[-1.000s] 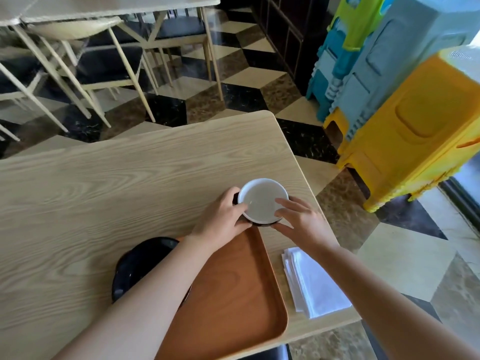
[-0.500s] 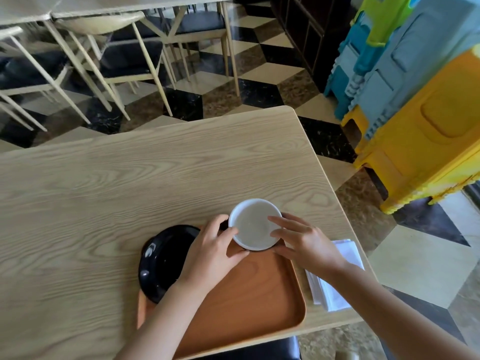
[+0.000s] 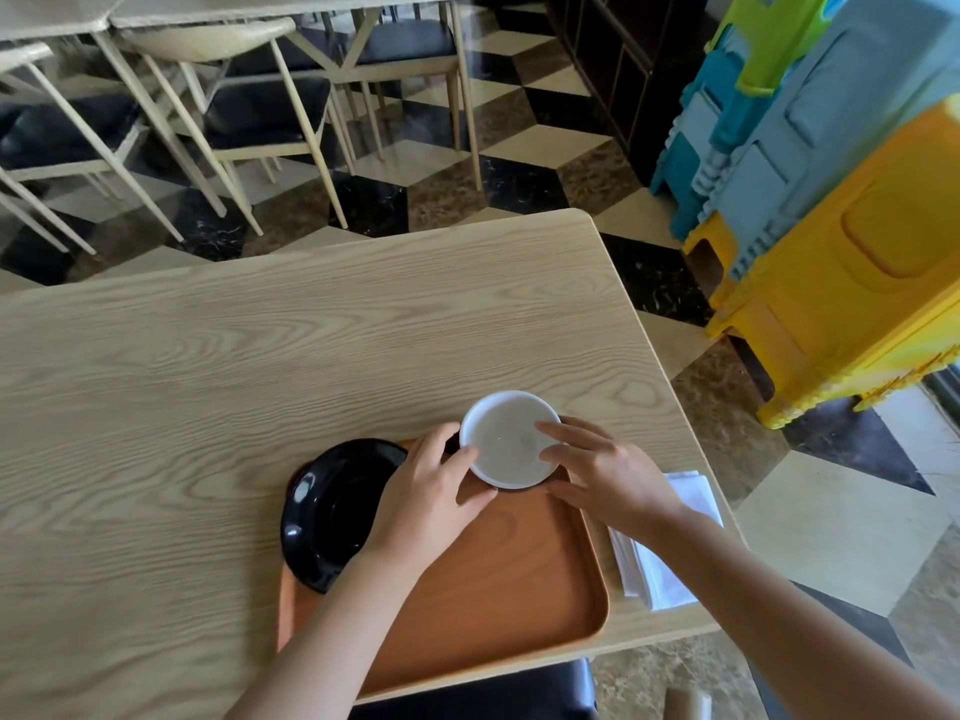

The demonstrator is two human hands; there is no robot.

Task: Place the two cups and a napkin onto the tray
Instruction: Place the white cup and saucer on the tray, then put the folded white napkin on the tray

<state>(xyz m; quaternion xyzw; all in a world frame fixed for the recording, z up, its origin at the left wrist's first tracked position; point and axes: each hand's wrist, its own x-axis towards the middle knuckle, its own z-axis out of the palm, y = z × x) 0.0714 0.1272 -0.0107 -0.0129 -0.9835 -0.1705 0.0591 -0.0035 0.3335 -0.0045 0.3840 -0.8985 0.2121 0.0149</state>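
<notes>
A white cup point(image 3: 506, 439) with a dark outside is at the far right corner of the brown tray point(image 3: 498, 579). My left hand point(image 3: 423, 498) grips its left rim and my right hand point(image 3: 605, 470) grips its right rim. Whether the cup rests on the tray or hovers just above it, I cannot tell. A black cup point(image 3: 332, 511) lies on the tray's far left corner, partly overhanging the edge and partly behind my left arm. A folded white napkin point(image 3: 675, 543) lies on the table right of the tray, partly under my right forearm.
The tray sits at the near edge of a light wooden table point(image 3: 260, 366). A dark chair seat point(image 3: 483, 693) is below that edge. Stacked yellow and blue plastic stools point(image 3: 831, 226) stand to the right, and chairs and tables point(image 3: 234, 96) stand beyond.
Both hands have carried the white cup from the table beyond the tray back over the tray's far right corner. The view has shifted, showing more of the black cup.
</notes>
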